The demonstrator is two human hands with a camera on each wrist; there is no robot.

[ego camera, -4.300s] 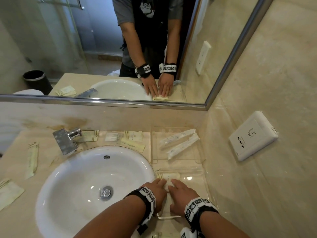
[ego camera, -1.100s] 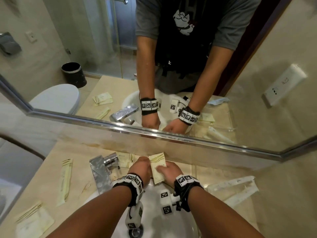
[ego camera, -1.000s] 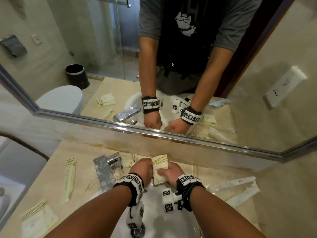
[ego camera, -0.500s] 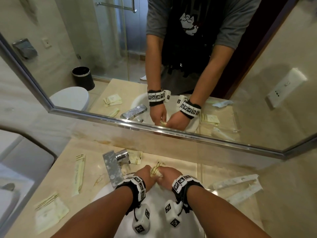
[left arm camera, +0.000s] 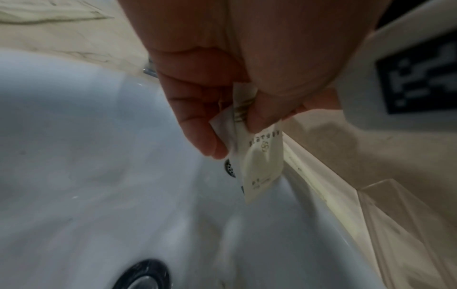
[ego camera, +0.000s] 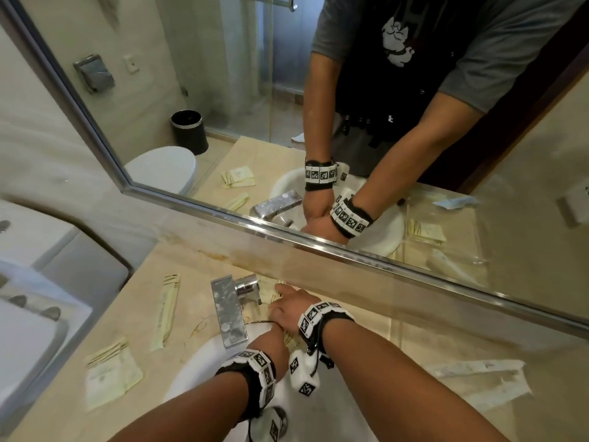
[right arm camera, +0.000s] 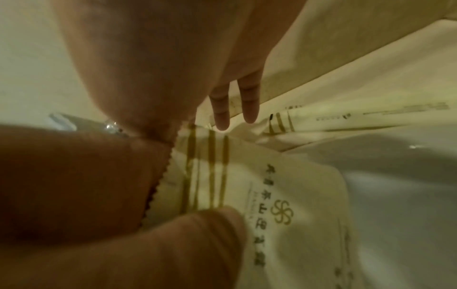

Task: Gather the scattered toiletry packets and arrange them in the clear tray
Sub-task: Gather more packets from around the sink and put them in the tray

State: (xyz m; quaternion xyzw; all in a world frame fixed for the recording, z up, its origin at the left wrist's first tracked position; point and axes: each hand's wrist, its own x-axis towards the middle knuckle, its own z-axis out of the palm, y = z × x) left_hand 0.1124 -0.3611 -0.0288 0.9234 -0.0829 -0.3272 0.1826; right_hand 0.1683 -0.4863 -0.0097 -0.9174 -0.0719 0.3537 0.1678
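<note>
My left hand (left arm camera: 237,135) pinches a cream toiletry packet (left arm camera: 262,156) with gold stripes between thumb and fingers, held over the white sink (left arm camera: 86,156). In the head view that hand is mostly hidden under my right wrist. My right hand (ego camera: 279,298) reaches across to the counter behind the faucet (ego camera: 229,311). Its straight fingers (right arm camera: 222,115) touch loose packets (right arm camera: 346,113) lying there. The clear tray (ego camera: 394,339) stands right of the sink and holds two long white packets (ego camera: 478,368).
A long packet (ego camera: 167,311) and a square packet (ego camera: 111,374) lie on the counter left of the sink. The mirror runs close behind the counter. A wall stands at the right, and a bathtub edge lies at the far left.
My right hand has let go of the packet that both hands held and has moved forward and left behind the faucet. My left hand keeps the packet, lower over the sink.
</note>
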